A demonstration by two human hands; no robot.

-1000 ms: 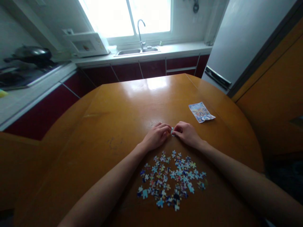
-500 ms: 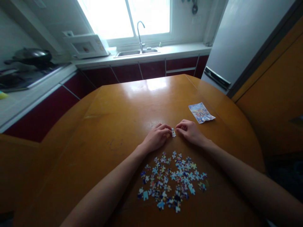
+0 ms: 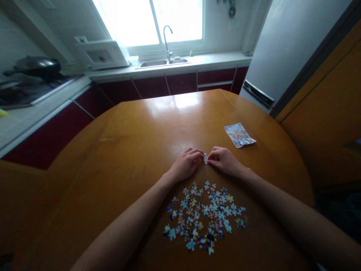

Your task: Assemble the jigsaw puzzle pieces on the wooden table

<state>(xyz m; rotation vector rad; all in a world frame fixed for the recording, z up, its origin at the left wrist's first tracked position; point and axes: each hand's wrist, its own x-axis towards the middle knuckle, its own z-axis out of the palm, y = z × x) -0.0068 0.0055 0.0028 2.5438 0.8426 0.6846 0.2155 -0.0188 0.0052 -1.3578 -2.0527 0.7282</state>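
Between my two hands a small cluster of jigsaw puzzle pieces lies on the wooden table. My left hand rests on the tabletop with its curled fingertips closed on the cluster's left edge. From the other side, my right hand pinches at the right edge, thumb and forefinger together; the small piece there is largely hidden by the fingers. Nearer to me spreads a loose heap of puzzle pieces, mostly light blue, white and dark blue.
A creased, printed picture sheet lies beyond my right hand. Behind the table are a counter with a sink, a microwave and a pan on the stove. A fridge stands at the right.
My right hand has moved slightly left and down, and its fingertips now touch the cluster's right edge. My left hand stays nearly in place.
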